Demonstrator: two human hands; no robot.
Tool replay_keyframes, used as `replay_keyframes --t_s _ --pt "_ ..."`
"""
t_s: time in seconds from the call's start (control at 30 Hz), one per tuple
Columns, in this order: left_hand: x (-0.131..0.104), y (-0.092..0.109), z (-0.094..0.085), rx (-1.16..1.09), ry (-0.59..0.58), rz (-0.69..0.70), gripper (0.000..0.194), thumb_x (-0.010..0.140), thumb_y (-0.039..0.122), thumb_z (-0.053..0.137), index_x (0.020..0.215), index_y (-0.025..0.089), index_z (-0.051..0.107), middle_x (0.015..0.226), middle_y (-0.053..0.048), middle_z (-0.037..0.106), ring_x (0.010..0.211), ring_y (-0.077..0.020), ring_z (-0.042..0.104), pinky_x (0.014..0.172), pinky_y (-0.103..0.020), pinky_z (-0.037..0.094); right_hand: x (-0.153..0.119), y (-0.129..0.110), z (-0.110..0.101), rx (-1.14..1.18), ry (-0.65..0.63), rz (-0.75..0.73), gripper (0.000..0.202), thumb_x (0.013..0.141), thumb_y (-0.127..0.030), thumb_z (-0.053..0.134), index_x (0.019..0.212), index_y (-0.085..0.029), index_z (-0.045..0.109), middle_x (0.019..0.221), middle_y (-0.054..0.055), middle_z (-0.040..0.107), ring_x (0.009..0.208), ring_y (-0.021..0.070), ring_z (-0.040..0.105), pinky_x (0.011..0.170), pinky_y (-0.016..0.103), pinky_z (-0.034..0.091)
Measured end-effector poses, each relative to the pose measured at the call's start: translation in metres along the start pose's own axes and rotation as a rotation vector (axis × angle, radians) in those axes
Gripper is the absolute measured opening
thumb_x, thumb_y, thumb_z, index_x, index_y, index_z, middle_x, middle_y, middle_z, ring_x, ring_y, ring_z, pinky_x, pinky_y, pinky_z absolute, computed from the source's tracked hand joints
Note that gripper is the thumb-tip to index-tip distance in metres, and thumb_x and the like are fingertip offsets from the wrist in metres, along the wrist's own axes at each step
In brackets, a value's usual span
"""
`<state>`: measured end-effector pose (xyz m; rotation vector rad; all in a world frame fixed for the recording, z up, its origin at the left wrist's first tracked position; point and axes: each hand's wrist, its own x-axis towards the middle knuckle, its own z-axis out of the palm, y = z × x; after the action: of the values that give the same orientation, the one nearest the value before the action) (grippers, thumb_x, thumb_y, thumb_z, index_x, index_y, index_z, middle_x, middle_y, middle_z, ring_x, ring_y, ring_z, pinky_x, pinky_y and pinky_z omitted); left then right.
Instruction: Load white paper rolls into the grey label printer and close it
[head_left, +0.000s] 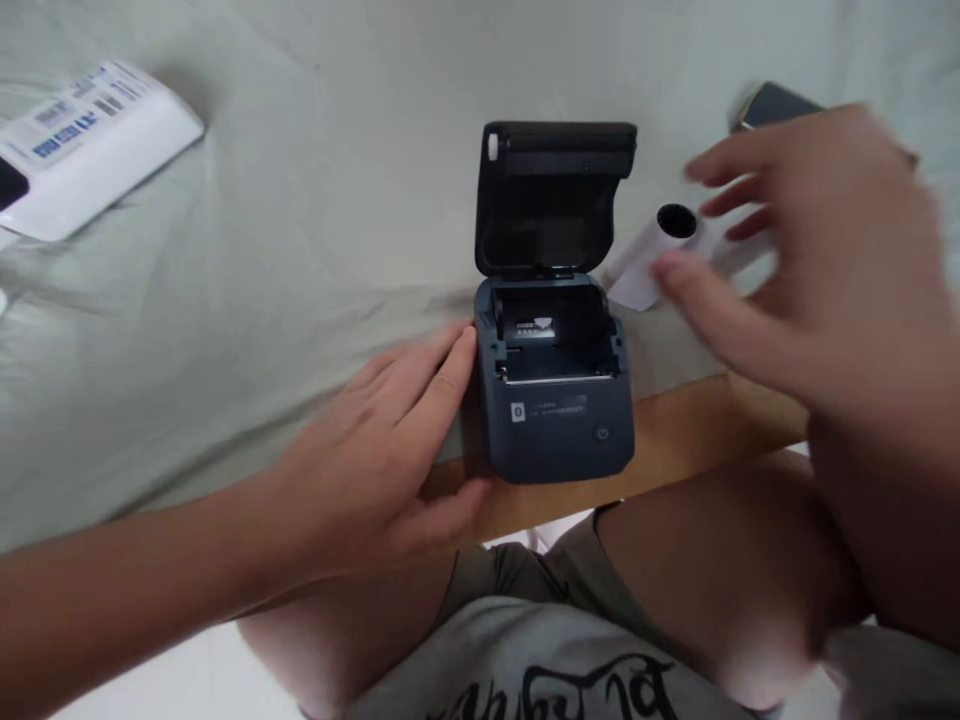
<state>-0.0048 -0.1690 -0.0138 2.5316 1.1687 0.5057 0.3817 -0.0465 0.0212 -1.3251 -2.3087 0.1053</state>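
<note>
A dark blue label printer (pixel 559 430) stands in the middle with its black lid (pixel 555 200) raised and its paper bay showing. Against the printer's left side rests my left hand (pixel 397 430), fingers extended and thumb low by the front corner. To the right of the lid lies a white paper roll (pixel 645 265) with a dark core. My right hand (pixel 810 240), blurred, hovers over and beside this roll with thumb and fingers spread apart. Its thumb tip overlaps the roll in view; whether they touch I cannot tell.
A white package with blue print (pixel 112 150) lies at the upper left on the pale green cloth (pixel 337 150). Behind my right hand is a dark flat object (pixel 776 105). A wooden edge (pixel 682 430) runs along the front, above my legs.
</note>
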Motion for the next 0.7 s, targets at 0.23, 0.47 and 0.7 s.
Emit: replay_keyframes --t_s 0.23,0.47,0.7 --pt "0.004 0.004 0.002 0.008 0.004 0.03 0.098 0.117 0.038 0.066 0.203 0.01 0.028 0.194 -0.033 0.062 0.179 -0.0506 0.069 0.147 -0.065 0.065 0.019 0.016 0.038 0.066 -0.106 -0.058 0.058 0.117 -0.069 0.081 0.159 -0.029 0.076 0.126 0.012 0.073 0.125 0.0299 0.079 0.114 0.058 0.075" --pt "0.008 0.007 -0.003 0.072 0.039 0.068 0.085 0.119 0.035 0.062 0.191 -0.004 0.04 0.187 -0.039 0.067 0.172 -0.0495 0.075 0.143 -0.06 0.068 0.013 0.022 0.046 0.303 -0.156 -0.116 0.059 0.115 -0.074 0.079 0.149 -0.028 0.062 0.127 0.005 0.081 0.092 0.014 0.075 0.071 0.029 0.06" --pt "0.008 0.004 -0.005 0.087 0.01 0.091 0.082 0.125 0.041 0.054 0.192 -0.001 0.034 0.19 -0.038 0.064 0.173 -0.049 0.074 0.143 -0.062 0.067 0.015 0.001 0.021 0.334 0.05 -0.107 0.062 0.11 -0.066 0.091 0.163 -0.037 0.077 0.123 0.003 0.079 0.099 0.0145 0.077 0.097 0.043 0.073"
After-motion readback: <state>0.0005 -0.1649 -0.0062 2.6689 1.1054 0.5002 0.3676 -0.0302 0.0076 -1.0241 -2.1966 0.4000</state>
